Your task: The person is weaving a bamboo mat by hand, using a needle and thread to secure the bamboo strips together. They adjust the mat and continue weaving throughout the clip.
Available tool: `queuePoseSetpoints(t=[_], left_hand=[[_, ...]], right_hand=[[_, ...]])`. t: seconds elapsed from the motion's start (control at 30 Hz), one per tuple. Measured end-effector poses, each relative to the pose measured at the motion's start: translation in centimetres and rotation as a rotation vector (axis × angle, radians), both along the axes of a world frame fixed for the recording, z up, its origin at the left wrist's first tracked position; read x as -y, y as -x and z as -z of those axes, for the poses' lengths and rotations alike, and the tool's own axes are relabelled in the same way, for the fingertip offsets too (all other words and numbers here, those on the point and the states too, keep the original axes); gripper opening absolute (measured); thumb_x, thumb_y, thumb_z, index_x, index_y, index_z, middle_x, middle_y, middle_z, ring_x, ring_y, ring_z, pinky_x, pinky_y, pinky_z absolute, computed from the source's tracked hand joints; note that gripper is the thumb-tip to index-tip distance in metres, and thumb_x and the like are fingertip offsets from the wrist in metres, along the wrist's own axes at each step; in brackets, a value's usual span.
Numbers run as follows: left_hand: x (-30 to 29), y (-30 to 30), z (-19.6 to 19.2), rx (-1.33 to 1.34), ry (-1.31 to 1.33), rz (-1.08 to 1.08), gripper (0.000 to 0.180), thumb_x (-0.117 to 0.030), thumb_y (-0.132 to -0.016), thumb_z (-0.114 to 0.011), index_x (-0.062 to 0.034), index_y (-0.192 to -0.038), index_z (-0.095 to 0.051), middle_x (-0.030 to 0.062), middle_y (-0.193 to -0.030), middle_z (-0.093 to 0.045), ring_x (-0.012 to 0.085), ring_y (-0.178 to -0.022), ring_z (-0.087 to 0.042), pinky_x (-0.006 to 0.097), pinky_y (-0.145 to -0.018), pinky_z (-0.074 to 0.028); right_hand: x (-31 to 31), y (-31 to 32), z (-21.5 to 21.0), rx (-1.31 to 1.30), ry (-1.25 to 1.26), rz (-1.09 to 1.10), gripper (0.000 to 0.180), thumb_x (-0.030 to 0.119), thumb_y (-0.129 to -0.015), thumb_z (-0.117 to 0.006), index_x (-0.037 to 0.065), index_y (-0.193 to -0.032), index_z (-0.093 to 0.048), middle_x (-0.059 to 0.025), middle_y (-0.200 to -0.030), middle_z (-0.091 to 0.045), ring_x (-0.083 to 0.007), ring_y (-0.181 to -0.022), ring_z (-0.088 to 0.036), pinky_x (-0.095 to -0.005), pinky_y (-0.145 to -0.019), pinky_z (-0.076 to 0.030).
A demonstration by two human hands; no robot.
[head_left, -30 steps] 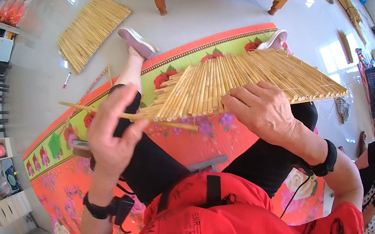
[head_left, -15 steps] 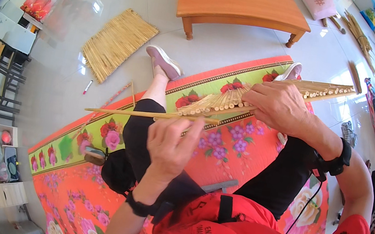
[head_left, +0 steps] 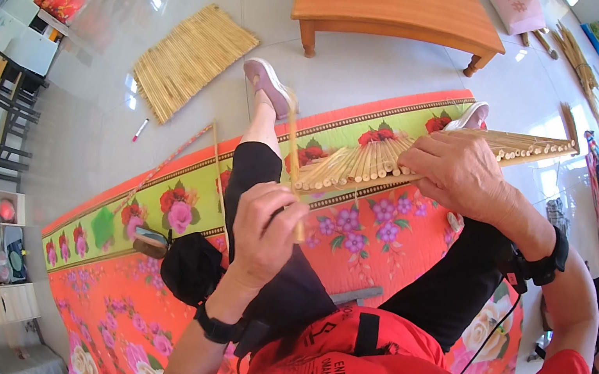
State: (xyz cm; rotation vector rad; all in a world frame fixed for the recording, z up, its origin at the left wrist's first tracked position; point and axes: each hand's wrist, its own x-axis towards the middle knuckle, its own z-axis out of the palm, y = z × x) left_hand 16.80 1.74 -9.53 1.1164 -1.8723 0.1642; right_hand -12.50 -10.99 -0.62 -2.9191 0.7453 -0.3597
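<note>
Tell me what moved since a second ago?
The left hand turned its single reed stick from lying crosswise to standing nearly upright. The woven reed panel tipped from fanned-out to almost edge-on. The right hand still grips that panel, and the person still sits on the flowered mat.

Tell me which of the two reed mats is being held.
The fanned reed mat over the person's legs: the right hand presses on it. The other reed mat lies flat on the tiled floor, untouched.
</note>
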Motion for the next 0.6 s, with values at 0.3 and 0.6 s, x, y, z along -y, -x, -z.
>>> queuePoseSetpoints(t=[0.3,0.6], left_hand=[[1.6,-0.1,0.8,-0.106,-0.180,0.020,0.024,-0.005,-0.091,-0.075,-0.0011,-0.108,-0.059,0.0177,-0.115,-0.069,0.0359,-0.115,-0.067,0.052,-0.107,-0.049],[4.2,-2.7,-3.9,0.419,-0.079,0.046,0.040,-0.035,-0.080,-0.083,-0.0068,-0.099,-0.062,0.0084,-0.078,-0.056,0.0282,-0.069,-0.060,0.042,-0.063,-0.047]], right_hand=[[-0.6,-0.1,0.7,-0.003,0.028,0.017,0.027,0.009,-0.073,-0.071,0.009,-0.099,-0.065,-0.0076,-0.084,-0.060,-0.0309,-0.080,-0.065,-0.0435,-0.068,-0.051],[-0.4,-0.1,0.2,0.021,0.074,-0.028,0.021,0.010,-0.078,-0.070,0.009,-0.096,-0.059,-0.0064,-0.085,-0.060,-0.0284,-0.074,-0.066,-0.0420,-0.062,-0.053]])
